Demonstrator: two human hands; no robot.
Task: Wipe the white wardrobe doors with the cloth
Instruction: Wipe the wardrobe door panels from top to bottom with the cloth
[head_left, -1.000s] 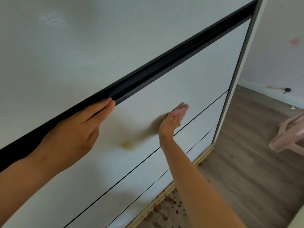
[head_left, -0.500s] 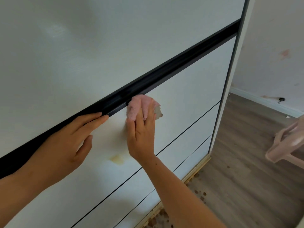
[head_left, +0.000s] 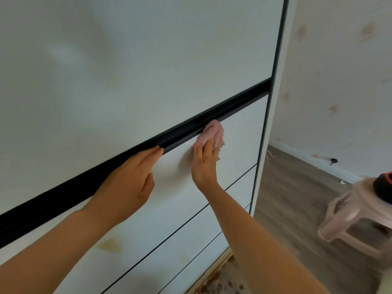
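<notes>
The white wardrobe door [head_left: 135, 66] fills the left and middle of the head view, crossed by a black horizontal rail [head_left: 229, 108]. My right hand [head_left: 204, 164] presses a pink cloth [head_left: 212, 133] flat against the white panel just under the rail, fingers straight over the cloth. My left hand [head_left: 127, 183] rests on the door with straight fingers, its fingertips touching the rail's lower edge. A yellowish stain [head_left: 111, 245] marks the panel below my left forearm.
A pale plastic stool [head_left: 358, 219] with a dark object on top stands at the right on the wood floor [head_left: 297, 187]. The patterned wall [head_left: 339, 81] and its baseboard lie beyond. Brown spots cover the floor along the wardrobe's bottom edge [head_left: 222, 281].
My right hand has slid the cloth up from the middle of the panel to the rail, then rightward along it. The view has tilted upward. My left hand stays on the rail.
</notes>
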